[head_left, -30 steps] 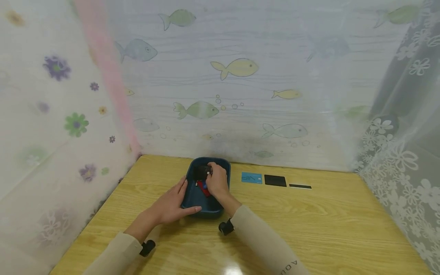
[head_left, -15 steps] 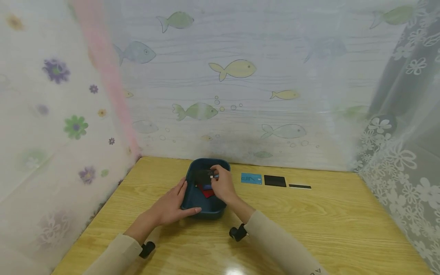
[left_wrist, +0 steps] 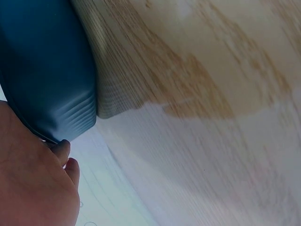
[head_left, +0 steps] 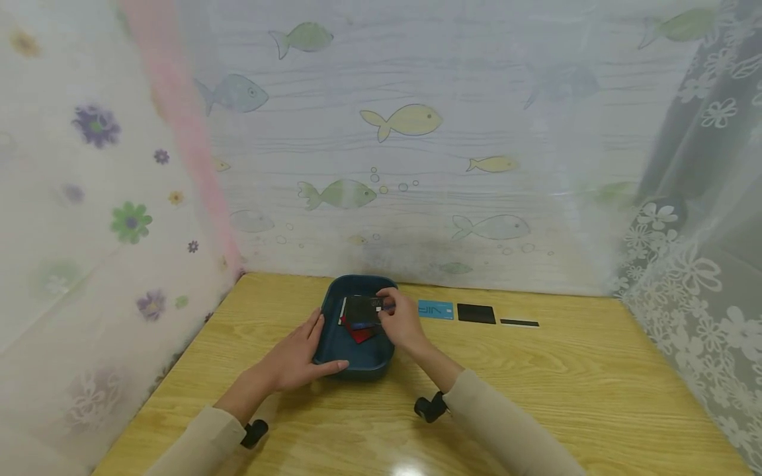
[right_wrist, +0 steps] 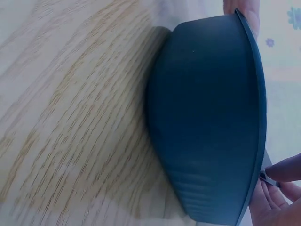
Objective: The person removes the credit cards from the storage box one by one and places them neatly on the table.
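Note:
A dark blue plastic tray (head_left: pixel 351 365) with tall sides stands at the back of the table. My left hand (head_left: pixel 292 357) rests against it, fairly straight fingers along its left side and thumb over the near rim. My right hand (head_left: pixel 403 322), above the tray's right side, pinches the right end of a black VIP card (head_left: pixel 362 309) with a pale chip. Beneath that card a red card (head_left: pixel 360 336) shows, with a blue edge and a white edge of other pieces. In the right wrist view, the right fingertips (right_wrist: pixel 287 168) hold a thin dark edge beyond the rim.
Right of the tray lie a blue VIP card (head_left: pixel 436 309), a black card (head_left: pixel 477 313) and a narrow black strip (head_left: pixel 520 322) in a row. The wood-grain table (head_left: pixel 536 396) ends at a fish-print curtain (head_left: pixel 417 198) behind.
My right hand has drawn back to the right and slightly toward me, the black card shifting right with it inside the tray. My left hand stays on the tray.

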Tool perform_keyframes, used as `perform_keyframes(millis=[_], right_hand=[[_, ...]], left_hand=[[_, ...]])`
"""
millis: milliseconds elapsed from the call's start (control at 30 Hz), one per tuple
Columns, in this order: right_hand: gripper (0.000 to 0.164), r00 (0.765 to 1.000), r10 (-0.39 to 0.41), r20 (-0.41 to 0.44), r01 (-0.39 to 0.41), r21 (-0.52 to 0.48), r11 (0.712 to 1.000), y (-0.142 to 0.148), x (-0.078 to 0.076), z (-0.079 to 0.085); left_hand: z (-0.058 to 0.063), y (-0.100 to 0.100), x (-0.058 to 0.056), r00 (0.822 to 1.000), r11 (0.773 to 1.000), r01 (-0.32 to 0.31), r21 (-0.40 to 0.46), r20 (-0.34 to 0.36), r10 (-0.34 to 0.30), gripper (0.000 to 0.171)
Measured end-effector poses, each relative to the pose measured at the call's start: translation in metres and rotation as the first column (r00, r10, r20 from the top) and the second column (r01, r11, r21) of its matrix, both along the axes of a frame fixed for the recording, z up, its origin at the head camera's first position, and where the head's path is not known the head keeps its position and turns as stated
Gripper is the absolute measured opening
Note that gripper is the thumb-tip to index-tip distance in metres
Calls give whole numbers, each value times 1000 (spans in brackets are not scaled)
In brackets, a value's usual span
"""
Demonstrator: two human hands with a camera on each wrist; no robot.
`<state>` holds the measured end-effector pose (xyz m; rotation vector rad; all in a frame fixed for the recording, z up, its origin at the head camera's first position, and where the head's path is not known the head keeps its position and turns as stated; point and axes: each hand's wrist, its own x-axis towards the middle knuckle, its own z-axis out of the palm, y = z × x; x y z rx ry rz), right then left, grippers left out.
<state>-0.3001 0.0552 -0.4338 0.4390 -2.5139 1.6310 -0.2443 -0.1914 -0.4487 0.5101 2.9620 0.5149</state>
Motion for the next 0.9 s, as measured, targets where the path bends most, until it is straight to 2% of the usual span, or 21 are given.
perform_keyframes(millis=[400,633,900], right_hand=[[36,996,7,88,-3,-45,999,18,7,2],[37,997,9,82,-2,-83,997,28,8,3],[37,995,9,98,-1,-75,997,39,9,6]], left_hand=[[-3,-1,0,1000,1000,-6,10,-8,6,121],[-4,-2,-1,1000,1000,-5,0,-13,5,121],[-4,-2,-1,1000,1000,6,10,-18,-6,120]])
